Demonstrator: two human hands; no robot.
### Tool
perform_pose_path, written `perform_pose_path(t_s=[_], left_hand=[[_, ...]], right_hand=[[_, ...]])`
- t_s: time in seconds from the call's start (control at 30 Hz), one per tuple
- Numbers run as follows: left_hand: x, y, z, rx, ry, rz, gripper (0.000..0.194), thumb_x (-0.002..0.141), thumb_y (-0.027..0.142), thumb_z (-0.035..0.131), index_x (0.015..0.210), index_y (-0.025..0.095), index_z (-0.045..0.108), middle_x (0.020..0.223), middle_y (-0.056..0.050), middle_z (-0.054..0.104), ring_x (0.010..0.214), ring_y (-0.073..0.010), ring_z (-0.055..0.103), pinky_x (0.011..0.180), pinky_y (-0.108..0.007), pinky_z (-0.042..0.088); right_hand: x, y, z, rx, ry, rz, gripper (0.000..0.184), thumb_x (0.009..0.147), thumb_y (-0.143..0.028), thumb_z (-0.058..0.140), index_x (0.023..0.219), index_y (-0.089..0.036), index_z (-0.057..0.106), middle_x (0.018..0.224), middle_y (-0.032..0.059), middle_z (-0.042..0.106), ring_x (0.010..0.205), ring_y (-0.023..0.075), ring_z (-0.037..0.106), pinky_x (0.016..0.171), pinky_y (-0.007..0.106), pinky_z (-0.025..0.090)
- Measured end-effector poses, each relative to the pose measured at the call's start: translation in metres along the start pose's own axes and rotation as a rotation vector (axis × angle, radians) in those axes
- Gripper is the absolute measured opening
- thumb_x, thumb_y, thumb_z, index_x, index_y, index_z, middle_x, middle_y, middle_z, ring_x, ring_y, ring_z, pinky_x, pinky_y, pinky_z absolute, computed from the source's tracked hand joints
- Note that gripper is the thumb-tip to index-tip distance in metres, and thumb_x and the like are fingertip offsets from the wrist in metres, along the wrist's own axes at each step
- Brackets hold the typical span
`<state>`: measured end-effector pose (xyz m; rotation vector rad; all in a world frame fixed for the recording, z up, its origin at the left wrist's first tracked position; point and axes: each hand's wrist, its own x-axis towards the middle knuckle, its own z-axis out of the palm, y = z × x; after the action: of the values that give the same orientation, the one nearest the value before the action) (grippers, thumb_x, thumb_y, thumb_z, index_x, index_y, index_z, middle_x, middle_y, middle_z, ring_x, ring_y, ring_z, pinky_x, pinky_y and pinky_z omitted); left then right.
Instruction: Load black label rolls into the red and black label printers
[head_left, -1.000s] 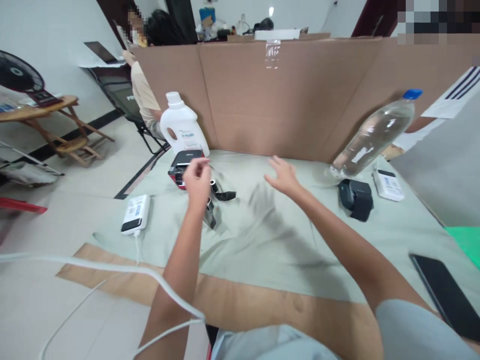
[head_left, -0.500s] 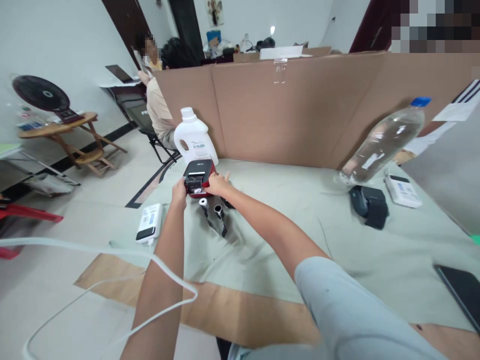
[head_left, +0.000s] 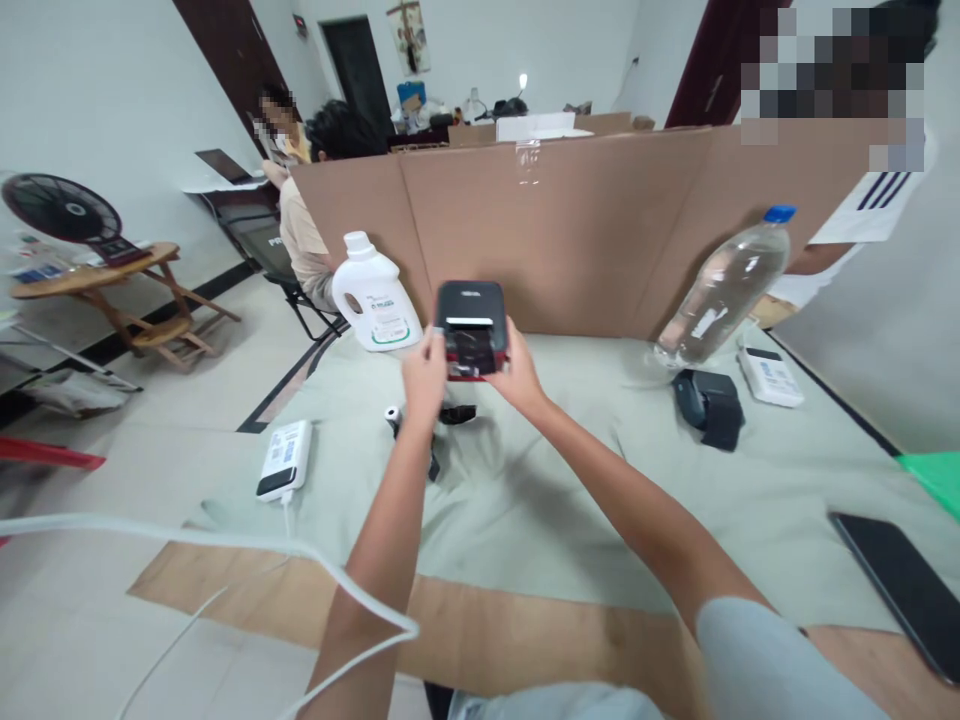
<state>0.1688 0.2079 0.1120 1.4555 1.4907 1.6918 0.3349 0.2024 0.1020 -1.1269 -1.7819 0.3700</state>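
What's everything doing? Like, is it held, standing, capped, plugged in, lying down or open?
Black-and-red device, held in left hand and right hand
White jug, standing
Clear bottle, blue cap on
Leftmost white gadget, cable plugged in
Black slab, lying flat
Laptop, open
Fan, spinning unclear

Left hand (head_left: 425,374): is gripping, its bent fingers facing the right.
Right hand (head_left: 520,376): is gripping too, its inner side facing the left.
Both hands: are sitting about level, slightly apart, before the body.
Left forearm (head_left: 386,520): is slanting steeply upward, leaning rightward.
Right forearm (head_left: 622,475): is slanting up and leftward, lying flatter.
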Motion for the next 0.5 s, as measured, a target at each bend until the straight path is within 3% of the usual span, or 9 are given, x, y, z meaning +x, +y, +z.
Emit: perform_pose_path(t_s=[0.13,0.23,0.37,0.5], left_hand=[[-0.067,-0.007,0.054,0.086,-0.224,-0.026,0.029,0.098,0.035,0.054,0.105,0.021,0.079,0.101,-0.010,0.079,0.102,-0.0294,0.070,0.095,-0.038,0.050],[-0.101,-0.020,0.077,0.043,-0.311,-0.073,0.028,0.098,0.033,0.054,0.103,0.022,0.080,0.105,-0.010,0.079,0.100,-0.0290,0.071,0.092,-0.036,0.050],[-0.117,-0.031,0.085,0.045,-0.278,-0.112,0.025,0.096,0.032,0.057,0.103,0.023,0.080,0.114,-0.011,0.078,0.104,-0.0295,0.071,0.092,-0.036,0.050],[-0.119,-0.031,0.082,0.045,-0.254,-0.116,0.024,0.094,0.031,0.059,0.103,0.022,0.080,0.110,-0.009,0.080,0.097,-0.0281,0.072,0.084,-0.033,0.052]], right_hand=[[-0.081,0.044,-0.039,-0.044,0.197,0.140,0.084,0.078,-0.042,0.069,0.153,-0.016,0.038,0.137,0.0179,0.060,0.121,0.0327,0.060,0.103,0.045,0.050],[-0.118,0.067,-0.052,-0.108,0.253,0.226,0.084,0.074,-0.040,0.071,0.150,-0.019,0.042,0.132,0.0169,0.062,0.121,0.0355,0.058,0.106,0.052,0.048],[-0.133,0.084,-0.053,-0.109,0.213,0.206,0.086,0.075,-0.040,0.070,0.152,-0.019,0.039,0.135,0.0178,0.060,0.123,0.0371,0.056,0.108,0.056,0.047],[-0.139,0.091,-0.046,-0.119,0.212,0.207,0.093,0.075,-0.036,0.069,0.158,-0.020,0.030,0.141,0.0197,0.054,0.129,0.0398,0.052,0.110,0.061,0.044]])
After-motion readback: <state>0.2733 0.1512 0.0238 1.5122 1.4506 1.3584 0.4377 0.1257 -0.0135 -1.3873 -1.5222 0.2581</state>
